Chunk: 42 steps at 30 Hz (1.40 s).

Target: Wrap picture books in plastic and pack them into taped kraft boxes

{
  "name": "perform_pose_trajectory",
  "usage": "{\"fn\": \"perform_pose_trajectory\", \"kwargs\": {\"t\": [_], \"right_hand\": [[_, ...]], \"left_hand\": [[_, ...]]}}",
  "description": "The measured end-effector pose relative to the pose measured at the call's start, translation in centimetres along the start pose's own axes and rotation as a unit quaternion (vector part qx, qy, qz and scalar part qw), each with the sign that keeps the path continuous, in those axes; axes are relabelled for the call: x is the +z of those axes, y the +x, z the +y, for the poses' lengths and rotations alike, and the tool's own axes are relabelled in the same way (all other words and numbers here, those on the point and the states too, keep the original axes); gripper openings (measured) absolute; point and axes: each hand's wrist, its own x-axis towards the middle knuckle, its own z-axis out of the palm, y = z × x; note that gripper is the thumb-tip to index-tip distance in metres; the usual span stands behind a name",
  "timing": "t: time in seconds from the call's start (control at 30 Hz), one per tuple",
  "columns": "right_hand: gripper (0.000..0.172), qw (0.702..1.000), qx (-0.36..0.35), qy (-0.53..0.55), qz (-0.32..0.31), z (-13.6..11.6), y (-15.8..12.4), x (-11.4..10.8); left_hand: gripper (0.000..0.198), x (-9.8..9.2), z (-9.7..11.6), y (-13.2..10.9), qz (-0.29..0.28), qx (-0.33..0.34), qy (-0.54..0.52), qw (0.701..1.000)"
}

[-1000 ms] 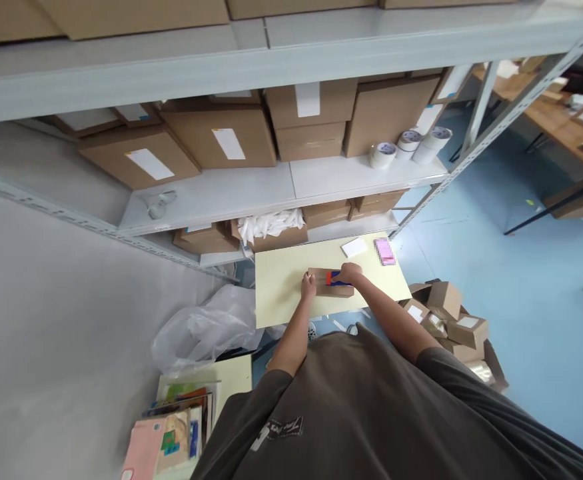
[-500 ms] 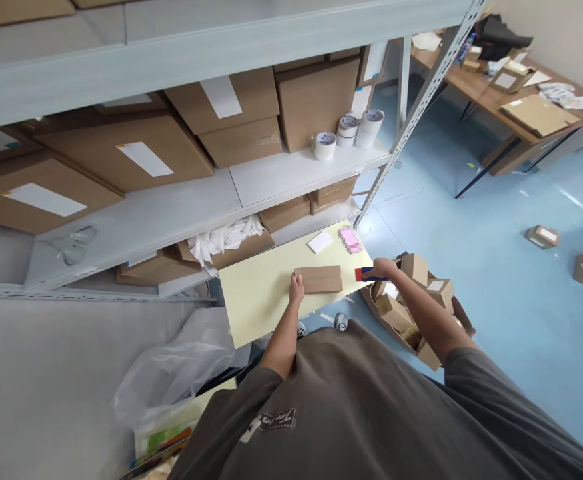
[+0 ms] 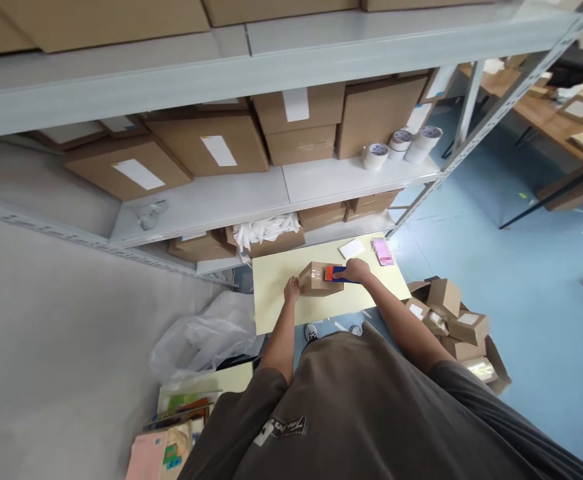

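A small brown cardboard box (image 3: 311, 285) sits on the pale yellow table (image 3: 270, 313). My left hand (image 3: 292, 289) grips its left end, fingers partly hidden by the box. In my right hand (image 3: 357, 271) is a red and blue tape dispenser (image 3: 340, 274), its red end against the top of the box near the right side. Clear, shiny tape shows along the top of the box. Behind the box lie a white pad (image 3: 352, 249) and a pink, blurred item (image 3: 383, 252).
Grey shelving (image 3: 211, 200) with boxes and white tape rolls (image 3: 375, 157) stands beyond the table. A large carton (image 3: 500, 365) full of small boxes is on the floor at right. Plastic sheeting (image 3: 206, 333) bunches at left.
My right hand has brought the tape dispenser leftward from the table's right end onto the box. Tape now shines on its top. My view has shifted left.
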Motion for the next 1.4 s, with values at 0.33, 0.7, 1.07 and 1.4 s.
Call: {"fn": "perform_pose_trajectory", "kwargs": {"t": [0.33,0.7,1.07,1.4], "right_hand": [[0.066,0.996,-0.055,-0.061,-0.022,-10.2,1.4,0.8],[0.077,0.999,0.028,-0.037,-0.006,6.6,-0.3,-1.7],[0.069,0.999,0.041,-0.001,-0.011,7.7,3.7,2.4],[0.044,0.986,0.151,0.071,-0.002,10.5,6.5,10.5]], "left_hand": [[0.058,-1.7,2.5,-0.9,-0.06,0.021,-0.098,0.993],[0.061,5.2,5.4,-2.9,-0.037,0.001,-0.029,0.999],[0.065,4.5,6.0,-3.1,-0.067,0.02,-0.007,0.998],[0.062,5.3,5.7,-2.8,-0.041,0.016,0.007,0.999]]}}
